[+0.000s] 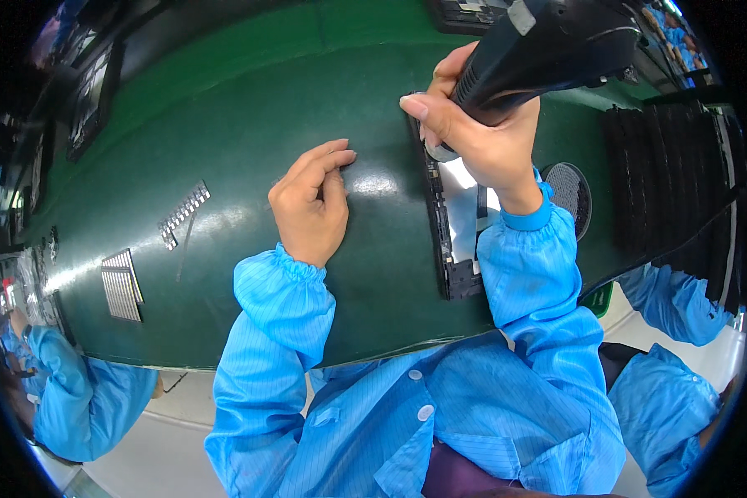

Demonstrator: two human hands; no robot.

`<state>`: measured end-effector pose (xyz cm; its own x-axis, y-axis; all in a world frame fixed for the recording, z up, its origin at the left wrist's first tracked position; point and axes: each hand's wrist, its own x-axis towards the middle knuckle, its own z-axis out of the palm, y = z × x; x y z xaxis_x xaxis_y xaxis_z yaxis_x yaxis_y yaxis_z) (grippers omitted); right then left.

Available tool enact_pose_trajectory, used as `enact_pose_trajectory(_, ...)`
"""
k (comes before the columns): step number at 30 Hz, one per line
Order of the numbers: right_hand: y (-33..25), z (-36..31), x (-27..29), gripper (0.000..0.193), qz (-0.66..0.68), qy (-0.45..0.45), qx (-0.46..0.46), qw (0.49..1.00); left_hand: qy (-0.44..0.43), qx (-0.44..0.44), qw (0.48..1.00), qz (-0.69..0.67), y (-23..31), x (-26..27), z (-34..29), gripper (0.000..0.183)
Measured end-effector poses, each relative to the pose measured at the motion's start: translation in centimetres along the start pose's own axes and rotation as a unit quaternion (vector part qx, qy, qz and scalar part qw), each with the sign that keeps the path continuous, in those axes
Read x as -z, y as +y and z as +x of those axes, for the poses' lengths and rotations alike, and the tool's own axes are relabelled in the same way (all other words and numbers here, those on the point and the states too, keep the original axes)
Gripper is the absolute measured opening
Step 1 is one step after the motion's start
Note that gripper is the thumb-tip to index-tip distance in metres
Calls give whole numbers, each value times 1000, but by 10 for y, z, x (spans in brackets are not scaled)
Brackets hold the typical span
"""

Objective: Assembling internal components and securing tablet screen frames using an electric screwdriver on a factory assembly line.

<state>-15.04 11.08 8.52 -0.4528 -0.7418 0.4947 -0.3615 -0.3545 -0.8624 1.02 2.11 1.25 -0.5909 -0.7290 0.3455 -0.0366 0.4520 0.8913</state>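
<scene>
My right hand is wrapped round a black handheld tool with a vented, tapered body. The tool's lower end is largely hidden by my fingers. Beneath that hand lies an opened electronic device, a black frame with a silver panel and small parts along its left edge; my wrist and sleeve cover some of it. My left hand rests on the green table left of the device. Its fingers are loosely bent and point right, the thumb is a little apart, and nothing shows in it.
A round dish with small grey pieces stands right of my right wrist. Farther right is a row of black panels. On the left lie a toothed strip and several silver strips. Blue-sleeved people sit on both sides.
</scene>
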Motion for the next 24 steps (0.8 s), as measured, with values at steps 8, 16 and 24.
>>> enact_pose_trajectory(8,-21,0,14,27,49,102,33,993,-98,-253,957,101,30,-23,-29,28)
enact_pose_trajectory(16,-62,-14,58,33,15,141,127,982,-255,-385,869,177,63,-73,-90,44)
enact_pose_trajectory(24,-60,-58,74,36,29,206,15,978,-188,-278,901,274,39,-26,-30,37)
